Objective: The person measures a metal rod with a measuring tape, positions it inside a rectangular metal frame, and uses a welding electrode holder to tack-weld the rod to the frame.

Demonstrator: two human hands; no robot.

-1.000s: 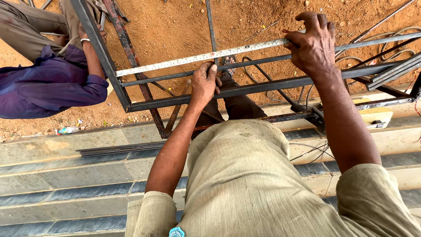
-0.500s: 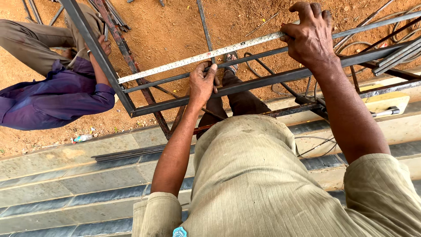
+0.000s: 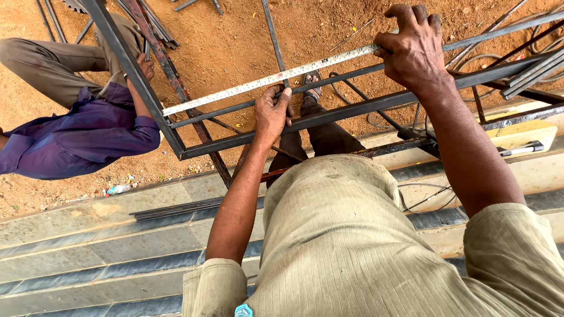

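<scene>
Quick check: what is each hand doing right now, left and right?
Left hand: closed, pinching the measuring tape against the metal frame.
Right hand: closed, gripping the tape's far end.

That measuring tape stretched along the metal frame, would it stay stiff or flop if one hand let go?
The tape is a thin strip, so it would probably sag or buckle if the right hand let go. It looks light. Lying flat on the frame under the left hand, it might slide but not roll.

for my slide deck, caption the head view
Both hands, left hand and right hand, stretch a tape measure along a steel frame.
</scene>
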